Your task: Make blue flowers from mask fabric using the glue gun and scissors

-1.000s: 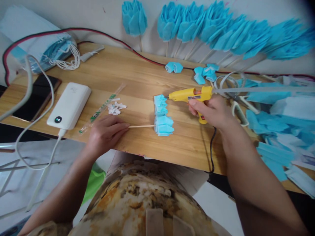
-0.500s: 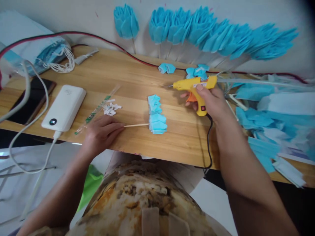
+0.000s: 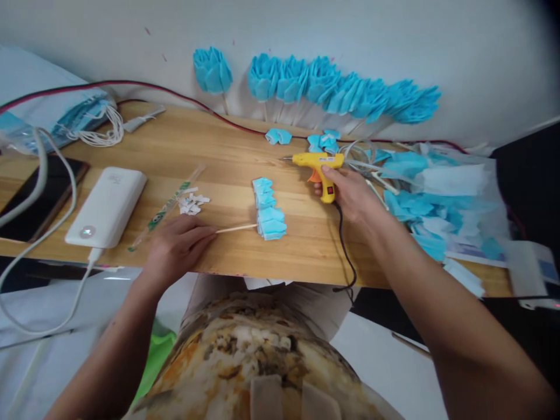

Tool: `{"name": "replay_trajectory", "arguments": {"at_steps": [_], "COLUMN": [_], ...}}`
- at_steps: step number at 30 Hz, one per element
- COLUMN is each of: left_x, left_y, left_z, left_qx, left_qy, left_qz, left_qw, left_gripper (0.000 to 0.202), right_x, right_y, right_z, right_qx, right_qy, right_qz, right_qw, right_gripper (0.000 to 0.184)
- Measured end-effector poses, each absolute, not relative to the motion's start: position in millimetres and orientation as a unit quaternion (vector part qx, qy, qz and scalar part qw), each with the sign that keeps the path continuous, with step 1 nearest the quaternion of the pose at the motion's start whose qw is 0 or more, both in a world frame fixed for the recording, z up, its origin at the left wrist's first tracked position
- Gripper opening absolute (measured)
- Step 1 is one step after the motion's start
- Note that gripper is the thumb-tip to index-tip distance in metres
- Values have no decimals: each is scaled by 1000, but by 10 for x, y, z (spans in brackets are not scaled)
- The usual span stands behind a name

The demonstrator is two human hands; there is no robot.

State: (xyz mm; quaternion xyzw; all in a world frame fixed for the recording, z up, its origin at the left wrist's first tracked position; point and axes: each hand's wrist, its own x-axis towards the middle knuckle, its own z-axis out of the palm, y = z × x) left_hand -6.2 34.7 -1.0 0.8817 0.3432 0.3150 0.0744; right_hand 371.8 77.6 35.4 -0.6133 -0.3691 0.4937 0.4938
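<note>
My left hand is closed on one end of a thin wooden stick over the table's front part. The stick's other end meets a strip of folded light-blue petals, which lies on the wood. My right hand grips a yellow hot glue gun by its handle, with the metal nozzle pointing left and a clear glue stick out of its back. The gun is above and to the right of the petals, apart from them. Near my left hand lie small white scraps and a clear plastic wrapper.
Blue flowers on sticks lean along the wall. Blue petal pieces lie before them. Blue sheets and scraps cover the right side. A white power bank, a phone and bagged masks are on the left.
The view has tilted up and turned right, so things appear smaller and shifted left. My right hand still holds the glue gun, and my left still holds the stick.
</note>
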Motion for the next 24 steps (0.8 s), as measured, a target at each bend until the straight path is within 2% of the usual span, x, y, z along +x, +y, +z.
{"name": "replay_trajectory", "arguments": {"at_steps": [5,10,14,20,24], "left_x": [-59,-58,-61,-76,-75], "left_y": [343,345,343,348,343], "left_z": [-5,1,4,-5,3], "left_qx": [882,881,884,887,887], "left_qy": [344,342,344,336,338], "left_qz": [311,315,308,309,306], "left_qw": [83,87,74,67,77], "left_gripper": [12,14,16,12,11], "right_x": [3717,3549,3573,3746,3698], "right_y": [527,398,308,54,-35], "right_z": [297,116,4,35,66], "right_qx": [-584,-618,-680,-667,-645], "right_qy": [-373,-456,-528,-654,-690], "right_qz": [500,371,240,50,11], "right_qw": [519,523,448,353,329], "right_gripper": [15,37,54,47,49]}}
